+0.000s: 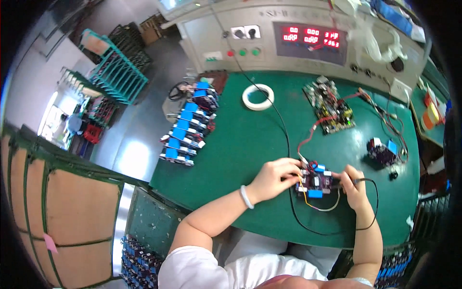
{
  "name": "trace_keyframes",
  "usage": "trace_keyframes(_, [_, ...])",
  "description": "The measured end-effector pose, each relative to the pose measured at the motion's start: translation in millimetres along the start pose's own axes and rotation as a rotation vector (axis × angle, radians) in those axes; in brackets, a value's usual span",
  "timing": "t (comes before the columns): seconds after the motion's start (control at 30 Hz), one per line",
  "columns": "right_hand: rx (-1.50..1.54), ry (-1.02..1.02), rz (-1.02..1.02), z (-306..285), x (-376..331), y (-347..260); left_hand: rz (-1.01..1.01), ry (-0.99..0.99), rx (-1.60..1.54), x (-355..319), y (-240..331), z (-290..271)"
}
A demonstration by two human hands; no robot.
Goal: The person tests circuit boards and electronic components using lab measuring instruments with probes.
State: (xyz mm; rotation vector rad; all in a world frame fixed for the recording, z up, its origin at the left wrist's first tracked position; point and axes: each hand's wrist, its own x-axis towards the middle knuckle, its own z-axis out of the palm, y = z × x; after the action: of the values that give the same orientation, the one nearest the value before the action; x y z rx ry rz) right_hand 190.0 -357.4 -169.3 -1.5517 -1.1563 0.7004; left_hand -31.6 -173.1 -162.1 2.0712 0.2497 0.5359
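Observation:
A small dark circuit board [316, 180] with blue and white parts lies on the green bench top in front of me. My left hand [276, 178] comes at it from the left. Its fingertips are bent and closed at the board's left edge, by a white connector and a thin yellow wire [303, 191]. What exactly they pinch is partly hidden. At the board's right edge, my right hand [353, 188] is closed on the end of a black cable [377, 200]; its fingertips touch the board's side. A red lead [307, 138] runs from the board to a larger circuit board [329, 106].
A row of blue-topped boards [184, 126] stands at the bench's left edge. White tape roll [258, 97] lies farther back. Another small board [383, 152] and loose wires [392, 118] sit to the right. Behind rises a test panel [231, 33] with red digits. The black cable crosses the bench.

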Motion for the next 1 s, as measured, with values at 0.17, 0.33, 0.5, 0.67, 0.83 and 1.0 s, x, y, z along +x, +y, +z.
trace_keyframes(0.17, [0.049,0.001,0.083,4,1,-4,0.016,0.077,-0.053,-7,3,3])
trace_keyframes(0.33, [0.086,-0.001,0.038,4,2,1,-0.065,-0.001,-0.058,-6,6,-1])
trace_keyframes(0.5, [0.165,0.128,0.170,1,2,2,0.010,0.075,-0.037,-5,4,3])
trace_keyframes(0.67, [0.264,0.044,-0.003,21,15,-24,0.019,0.162,0.056,-1,12,2])
trace_keyframes(0.83, [0.110,-0.066,-0.053,34,19,-34,0.047,0.154,0.040,0,18,0])
trace_keyframes(1.0, [0.118,-0.059,-0.067,35,11,-23,0.043,0.097,0.050,-4,17,5])
